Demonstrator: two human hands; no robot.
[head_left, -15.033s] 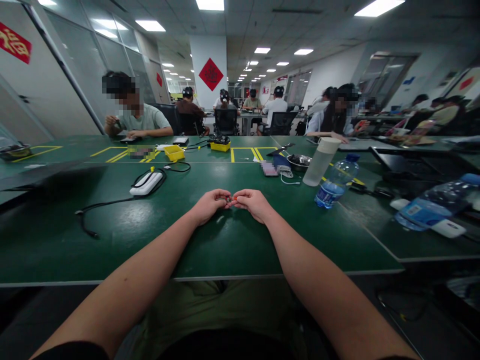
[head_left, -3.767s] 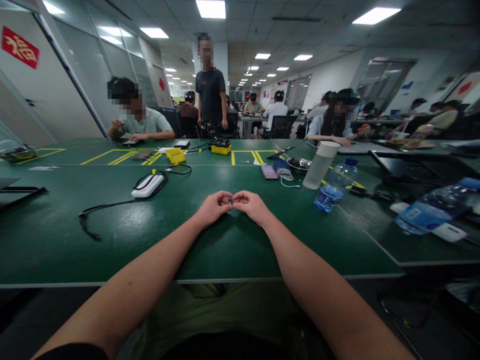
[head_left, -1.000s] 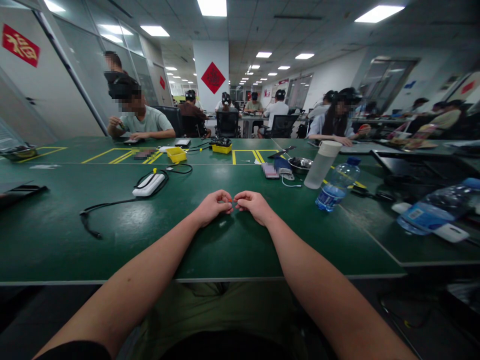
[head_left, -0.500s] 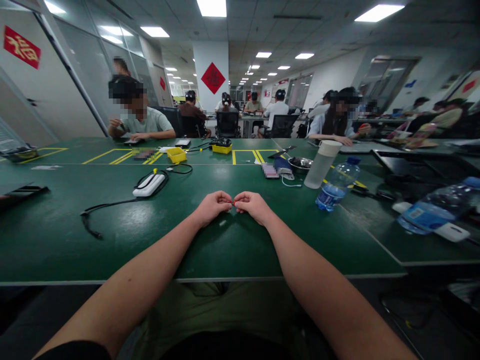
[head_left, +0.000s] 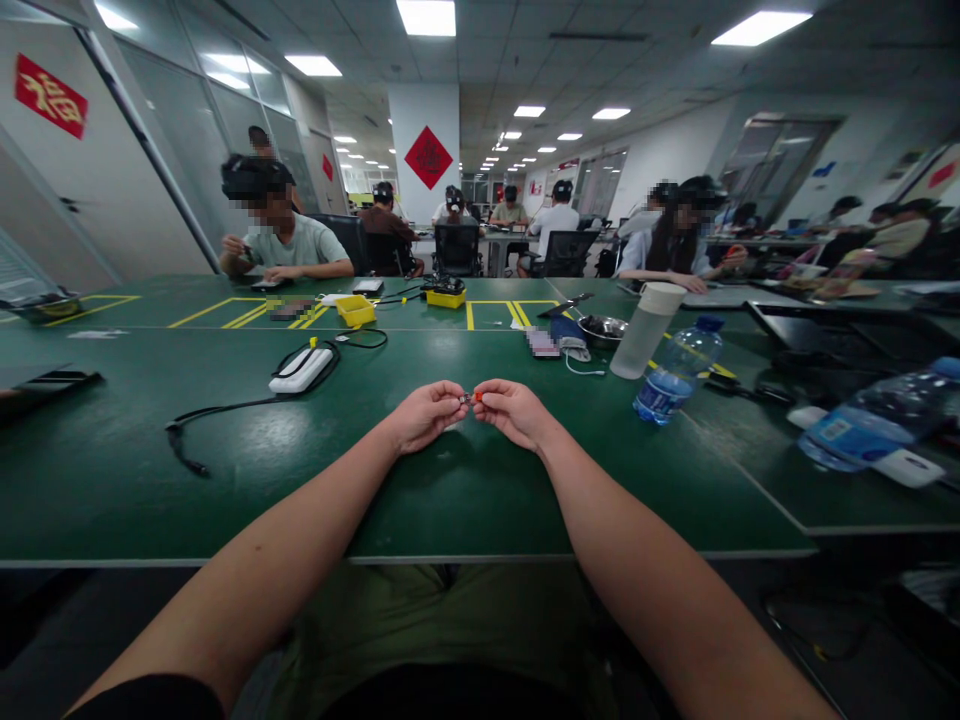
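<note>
My left hand [head_left: 429, 415] pinches a tiny metallic-looking piece [head_left: 465, 398] between thumb and fingertips. Facing it, my right hand [head_left: 511, 413] is closed on a small orange-red piece [head_left: 478, 397]. The two pieces are very close together, and whether they touch cannot be made out. Both hands are just above the green table [head_left: 465, 500], near its middle. Beneath the fingertips, a small pale spot or item shows partly behind my left hand.
A white power bank [head_left: 301, 370] with black cable lies left. Yellow trays [head_left: 355, 311] stand further back. On the right are a frosted bottle [head_left: 646, 330], a water bottle [head_left: 679, 370], another lying bottle [head_left: 874, 415] and a metal bowl [head_left: 602, 330]. People sit beyond the table.
My hands have drawn slightly apart at the fingertips, so more of the orange-red piece and the metallic-looking piece shows. A standing person in the background has shifted right.
</note>
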